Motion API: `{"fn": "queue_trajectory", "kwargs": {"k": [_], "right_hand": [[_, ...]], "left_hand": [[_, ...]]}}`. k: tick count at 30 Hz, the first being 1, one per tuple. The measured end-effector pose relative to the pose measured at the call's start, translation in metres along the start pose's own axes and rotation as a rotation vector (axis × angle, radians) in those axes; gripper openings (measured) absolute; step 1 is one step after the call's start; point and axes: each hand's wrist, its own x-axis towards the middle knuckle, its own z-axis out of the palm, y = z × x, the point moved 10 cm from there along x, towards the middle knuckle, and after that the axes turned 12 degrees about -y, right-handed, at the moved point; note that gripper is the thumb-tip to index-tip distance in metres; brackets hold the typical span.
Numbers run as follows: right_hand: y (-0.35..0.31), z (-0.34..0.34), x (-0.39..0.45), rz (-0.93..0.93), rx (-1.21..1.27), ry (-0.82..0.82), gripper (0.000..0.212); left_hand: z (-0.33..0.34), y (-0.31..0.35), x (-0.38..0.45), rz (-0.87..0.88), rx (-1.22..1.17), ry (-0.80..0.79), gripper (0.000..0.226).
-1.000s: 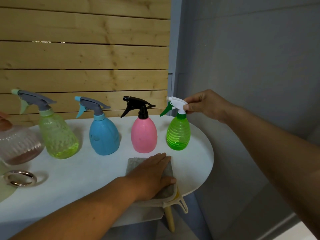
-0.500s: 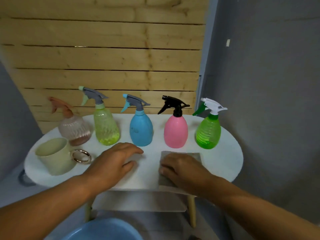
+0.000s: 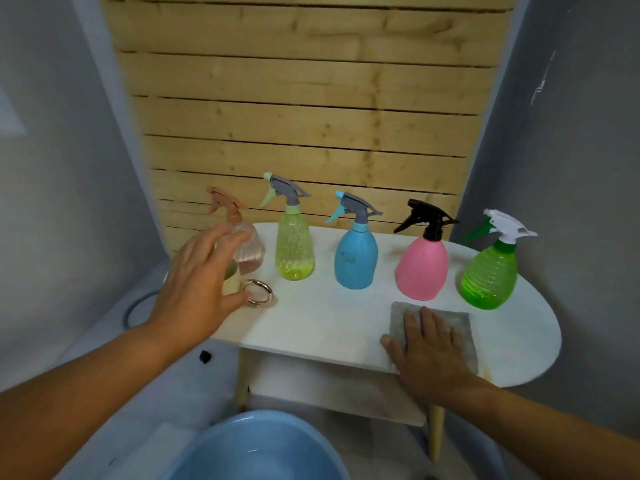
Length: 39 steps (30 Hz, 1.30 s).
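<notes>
Left hand (image 3: 197,289) has swung off the middle of the tabletop (image 3: 329,317), where it lay in front of the blue bottle (image 3: 356,259) half a second back, and gone to the far left end. It now hangs over the cream cup (image 3: 231,280), fingers straight and spread, holding nothing, thumb just beside the gold ring handle (image 3: 258,293). Whether it touches the cup I cannot tell, since the palm hides most of it. Right hand (image 3: 433,355) is where it was half a second ago: flat, fingers extended, pressing the grey cloth (image 3: 462,329) onto the near edge of the tabletop, in front of the pink bottle (image 3: 422,271) and the green bottle (image 3: 490,275). A second ago it was the other way round, left hand on the cloth and right hand pinching the green bottle's white spray head. That bottle is now let go and stands upright at the right end of the row. The peach bottle (image 3: 247,251) sits right behind the cup, partly behind the left fingers. My read: the cloth has passed to the right hand and the left is freed to clear things, so the cup looks next to be lifted or shifted so the cloth can reach that end. No grip yet, so that step is only starting. The blue basin (image 3: 256,448) waits on the floor below.
</notes>
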Motion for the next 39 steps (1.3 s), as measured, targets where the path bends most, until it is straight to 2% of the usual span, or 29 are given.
{"fn": "queue_trajectory", "kwargs": {"k": [3,5,9,11,13,17,19,21,24,26,29,33,39], "right_hand": [[-0.004,-0.006,0.002,0.06,-0.005,-0.011,0.095],[-0.006,-0.009,0.006,0.013,-0.001,-0.035,0.106],[0.017,-0.025,0.002,-0.057,-0.032,-0.011,0.109],[0.021,-0.021,-0.003,-0.056,-0.063,-0.026,0.112],[0.016,-0.017,-0.003,-0.055,-0.038,-0.023,0.114],[0.001,-0.013,0.004,-0.006,0.019,-0.024,0.079],[-0.01,-0.013,0.004,0.005,0.012,-0.016,0.073],[-0.023,-0.01,0.005,-0.008,0.009,-0.023,0.074],[-0.054,-0.003,0.011,-0.062,-0.06,0.009,0.099],[-0.082,0.003,0.016,-0.101,-0.075,0.019,0.106],[-0.133,-0.007,0.015,-0.154,0.032,0.076,0.097],[-0.213,-0.006,0.025,-0.231,0.096,-0.016,0.072],[-0.326,-0.004,0.047,-0.361,0.14,-0.036,0.075]], "left_hand": [[0.006,-0.038,0.003,-0.217,-0.101,-0.054,0.115],[0.015,-0.06,0.001,-0.319,-0.163,-0.088,0.127],[0.04,-0.096,-0.003,-0.462,-0.446,-0.097,0.151],[0.051,-0.111,-0.005,-0.479,-0.611,-0.104,0.159],[0.059,-0.114,-0.007,-0.499,-0.733,-0.122,0.157],[0.066,-0.11,-0.004,-0.486,-0.794,-0.075,0.141],[0.069,-0.107,-0.002,-0.49,-0.797,-0.049,0.137],[0.072,-0.108,-0.001,-0.503,-0.791,-0.052,0.13],[0.062,-0.108,0.007,-0.496,-0.756,-0.057,0.124],[0.044,-0.107,0.019,-0.467,-0.735,-0.039,0.124],[0.016,-0.099,0.04,-0.428,-0.705,-0.058,0.13],[-0.004,-0.094,0.054,-0.411,-0.684,-0.089,0.148],[-0.013,-0.099,0.058,-0.416,-0.679,-0.049,0.136]]}}
